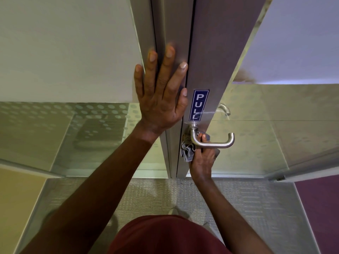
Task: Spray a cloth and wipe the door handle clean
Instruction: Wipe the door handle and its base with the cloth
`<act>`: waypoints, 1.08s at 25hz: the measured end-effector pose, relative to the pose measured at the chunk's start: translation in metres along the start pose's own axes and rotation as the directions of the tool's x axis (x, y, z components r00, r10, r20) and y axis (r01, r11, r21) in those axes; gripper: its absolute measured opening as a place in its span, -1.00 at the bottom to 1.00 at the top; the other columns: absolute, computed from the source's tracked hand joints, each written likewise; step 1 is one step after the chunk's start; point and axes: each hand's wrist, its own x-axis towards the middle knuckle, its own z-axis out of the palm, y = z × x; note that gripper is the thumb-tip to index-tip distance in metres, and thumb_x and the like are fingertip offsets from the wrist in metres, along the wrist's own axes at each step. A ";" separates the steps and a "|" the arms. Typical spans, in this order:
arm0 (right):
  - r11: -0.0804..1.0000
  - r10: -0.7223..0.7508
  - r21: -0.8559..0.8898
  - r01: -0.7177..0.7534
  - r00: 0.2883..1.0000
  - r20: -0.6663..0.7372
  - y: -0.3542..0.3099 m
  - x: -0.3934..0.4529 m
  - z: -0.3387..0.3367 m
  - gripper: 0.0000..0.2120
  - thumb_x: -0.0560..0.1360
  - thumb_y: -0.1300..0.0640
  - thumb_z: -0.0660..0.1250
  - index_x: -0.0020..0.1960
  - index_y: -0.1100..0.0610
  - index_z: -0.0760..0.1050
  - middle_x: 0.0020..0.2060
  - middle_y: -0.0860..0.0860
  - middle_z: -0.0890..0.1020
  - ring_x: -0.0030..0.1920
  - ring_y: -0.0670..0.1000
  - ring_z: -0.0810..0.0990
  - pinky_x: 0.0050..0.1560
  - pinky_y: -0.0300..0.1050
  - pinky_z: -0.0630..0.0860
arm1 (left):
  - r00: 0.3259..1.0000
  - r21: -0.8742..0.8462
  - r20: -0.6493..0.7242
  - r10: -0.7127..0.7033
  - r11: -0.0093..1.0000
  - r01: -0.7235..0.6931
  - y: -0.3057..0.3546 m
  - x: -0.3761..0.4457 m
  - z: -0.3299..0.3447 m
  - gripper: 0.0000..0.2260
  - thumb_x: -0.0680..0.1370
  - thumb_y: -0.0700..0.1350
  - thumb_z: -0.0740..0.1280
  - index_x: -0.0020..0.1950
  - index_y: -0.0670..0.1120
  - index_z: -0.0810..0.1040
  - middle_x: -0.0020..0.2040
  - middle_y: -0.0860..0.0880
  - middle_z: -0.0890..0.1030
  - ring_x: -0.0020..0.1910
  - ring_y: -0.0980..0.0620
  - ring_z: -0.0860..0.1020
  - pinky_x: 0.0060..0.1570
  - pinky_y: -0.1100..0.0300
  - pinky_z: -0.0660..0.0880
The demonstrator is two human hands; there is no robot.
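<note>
This looks like an office, and there's plenty to say so: a metal-framed door with a blue PULL sign stuck above a steel lever handle. Either side, glass partitions carry bands of frosted dots. Underfoot, grey woven carpet of the commercial kind, with a purple patch at the right. Plain pale walls above.

I see a blue PULL sticker just above the grip, and grey carpet far below it.
</note>
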 end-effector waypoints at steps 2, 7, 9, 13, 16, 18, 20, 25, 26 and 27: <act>0.999 0.017 0.040 -0.019 0.999 0.034 0.000 -0.001 -0.002 -0.24 0.38 0.34 0.60 0.52 0.22 0.41 0.39 0.27 0.45 0.12 0.24 0.45 0.10 0.15 0.53 | 1.000 0.003 -0.001 0.002 1.000 -0.002 0.000 0.001 0.000 -0.57 0.70 0.03 0.21 0.56 -0.02 0.30 0.75 0.12 -0.14 0.75 0.03 -0.16 0.72 -0.06 -0.17; 0.993 0.104 0.038 -0.114 0.975 0.196 0.005 -0.011 -0.005 -0.17 0.43 0.30 0.53 0.61 0.11 0.25 0.39 0.19 0.40 0.24 0.20 0.44 0.21 0.12 0.44 | 1.000 -0.014 0.007 -0.010 1.000 0.011 0.000 0.002 -0.001 -0.58 0.71 0.03 0.20 0.56 -0.02 0.31 0.75 0.13 -0.15 0.75 0.04 -0.17 0.72 -0.05 -0.18; 0.979 0.172 0.057 -0.195 0.946 0.276 0.016 -0.028 -0.006 -0.14 0.46 0.30 0.50 0.64 0.01 0.17 0.48 0.13 0.34 0.36 0.17 0.40 0.27 0.14 0.45 | 1.000 -0.023 0.013 -0.015 1.000 0.015 0.000 0.002 -0.001 -0.59 0.72 0.03 0.20 0.56 -0.02 0.31 0.75 0.13 -0.16 0.75 0.04 -0.18 0.72 -0.05 -0.18; 0.754 0.284 0.501 -0.425 0.898 0.336 0.021 -0.055 -0.019 -0.12 0.51 0.53 0.26 0.68 -0.01 0.08 0.42 -0.03 0.26 0.39 0.05 0.40 0.42 0.07 0.48 | 1.000 -0.033 0.016 -0.018 0.999 0.019 -0.001 0.001 0.001 -0.58 0.73 0.03 0.19 0.58 -0.02 0.29 0.75 0.12 -0.15 0.75 0.03 -0.17 0.71 -0.06 -0.18; 0.663 0.330 0.625 -0.412 0.910 0.250 0.008 -0.050 -0.025 -0.14 0.44 0.61 0.19 0.63 0.07 0.16 0.35 -0.18 0.26 0.35 -0.05 0.46 0.39 -0.15 0.49 | 1.000 -0.040 0.009 -0.017 0.999 0.018 -0.002 0.001 0.002 -0.58 0.73 0.03 0.19 0.58 -0.01 0.29 0.75 0.12 -0.13 0.75 0.02 -0.16 0.71 -0.07 -0.18; 0.683 0.301 0.647 -0.339 0.938 0.174 0.000 -0.036 -0.021 -0.22 0.47 0.59 0.21 0.58 0.08 0.20 0.36 -0.31 0.32 0.30 -0.17 0.52 0.28 -0.33 0.52 | 1.000 -0.049 0.013 -0.017 0.999 0.018 -0.001 0.001 0.001 -0.58 0.73 0.04 0.18 0.58 -0.02 0.29 0.75 0.12 -0.13 0.75 0.02 -0.16 0.71 -0.07 -0.18; 0.680 0.314 0.660 -0.319 0.940 0.132 -0.013 -0.019 -0.019 -0.35 0.56 0.47 0.27 0.55 0.05 0.23 0.41 -0.27 0.39 0.31 -0.01 0.56 0.26 -0.16 0.59 | 1.000 -0.041 0.014 -0.013 0.999 0.014 -0.001 0.000 0.000 -0.58 0.73 0.04 0.18 0.58 -0.02 0.29 0.75 0.11 -0.13 0.75 0.02 -0.16 0.72 -0.07 -0.17; 0.934 0.175 0.320 -0.161 0.984 -0.014 -0.028 -0.004 0.003 -0.19 0.43 0.31 0.55 0.57 0.29 0.23 0.38 0.25 0.28 0.21 0.23 0.34 0.27 0.13 0.53 | 1.000 -0.024 0.012 -0.007 1.000 0.008 0.000 -0.001 0.000 -0.57 0.72 0.04 0.18 0.58 -0.03 0.29 0.76 0.11 -0.13 0.75 0.02 -0.16 0.72 -0.07 -0.17; 0.963 0.134 0.239 -0.126 0.991 -0.021 -0.024 -0.006 0.004 -0.24 0.38 0.30 0.60 0.50 0.30 0.35 0.33 0.27 0.35 0.19 0.22 0.35 0.18 0.18 0.58 | 1.000 -0.020 0.009 -0.007 1.000 0.007 0.000 -0.001 0.000 -0.57 0.72 0.04 0.18 0.57 -0.03 0.29 0.76 0.11 -0.13 0.75 0.02 -0.15 0.72 -0.07 -0.17; 0.987 0.078 0.141 -0.071 0.996 -0.041 -0.018 -0.008 0.006 -0.28 0.32 0.31 0.64 0.42 0.27 0.46 0.28 0.30 0.44 0.18 0.22 0.36 0.10 0.23 0.61 | 1.000 -0.014 0.005 -0.007 1.000 0.007 0.000 0.000 0.000 -0.57 0.72 0.04 0.18 0.57 -0.03 0.29 0.76 0.11 -0.13 0.75 0.02 -0.15 0.72 -0.07 -0.16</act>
